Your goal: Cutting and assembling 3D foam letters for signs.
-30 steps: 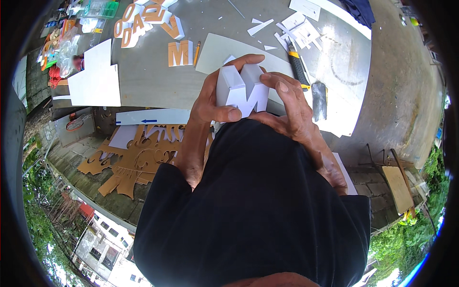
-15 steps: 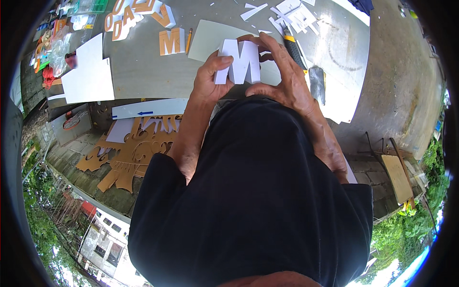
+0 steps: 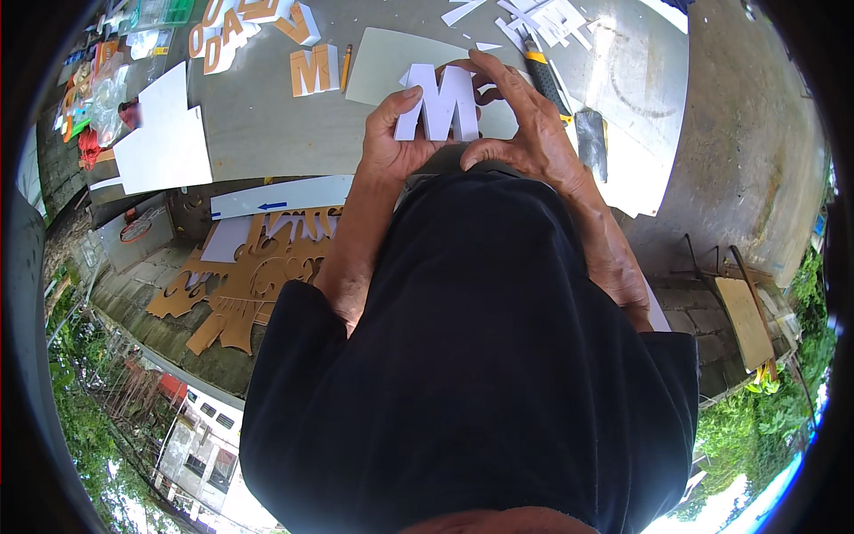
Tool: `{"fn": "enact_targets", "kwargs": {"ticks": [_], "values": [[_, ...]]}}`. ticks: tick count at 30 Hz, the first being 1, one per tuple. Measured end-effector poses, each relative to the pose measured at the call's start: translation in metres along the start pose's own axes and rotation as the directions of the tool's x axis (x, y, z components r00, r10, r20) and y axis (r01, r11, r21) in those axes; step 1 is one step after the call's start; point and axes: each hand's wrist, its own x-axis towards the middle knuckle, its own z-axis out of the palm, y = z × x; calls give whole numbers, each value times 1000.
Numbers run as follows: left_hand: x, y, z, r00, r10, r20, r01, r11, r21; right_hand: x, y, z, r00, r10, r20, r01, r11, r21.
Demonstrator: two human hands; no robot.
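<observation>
Around the work, we see a gray table (image 3: 267, 125) with a pale sheet (image 3: 381, 69) lying partly behind our hands, and a larger white board (image 3: 639, 93) on the right that bears a dark flat piece (image 3: 591, 144). Just beside the right hand (image 3: 535, 133) lies a yellow-and-black utility knife (image 3: 546, 76), the nearest thing in its way, with white offcuts (image 3: 550, 21) scattered beyond it. Farther left we find a pencil (image 3: 346, 68) near a brown-faced letter block (image 3: 311, 77), then a cluster of similar letters (image 3: 229, 34), a stepped white sheet (image 3: 166, 147) and a clear plastic bag (image 3: 107, 96). Below the table edge rests a brown cut-out panel (image 3: 253, 278), while our black shirt (image 3: 463, 338) covers much of the lower view. The white letter block (image 3: 436, 102) is held up over the near part of the table, its zigzag front facing us. Our left hand (image 3: 391, 138) is curled half closed on its left side, thumb against the face; the right is loosely arched, thumb well apart from the index finger, and we cannot tell how firmly its partly hidden fingers touch the block. The block looks smooth, matte and thick-walled, with straight, crisp edges; the panel has curling, scalloped openings, and the offcuts are thin slivers.
</observation>
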Motion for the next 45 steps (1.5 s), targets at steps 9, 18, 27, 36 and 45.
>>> {"fn": "enact_targets", "kwargs": {"ticks": [9,18,27,36,45], "values": [[1,1,0,999,31,25,-32,999,35,1,-5,-1,999,36,-2,-36,999,16],[0,0,2,998,50,31,-51,998,39,-1,-5,2,998,56,-6,-56,998,-17],[1,-2,-10,999,45,0,-45,999,1,2,-9,3,999,41,-20,-41,999,-26],[5,-2,-10,997,83,-7,-83,997,9,3,-7,4,998,71,-1,-70,997,41],[9,-4,-13,999,44,-10,-44,997,56,1,-6,-11,989,143,27,-145,977,157]]}}
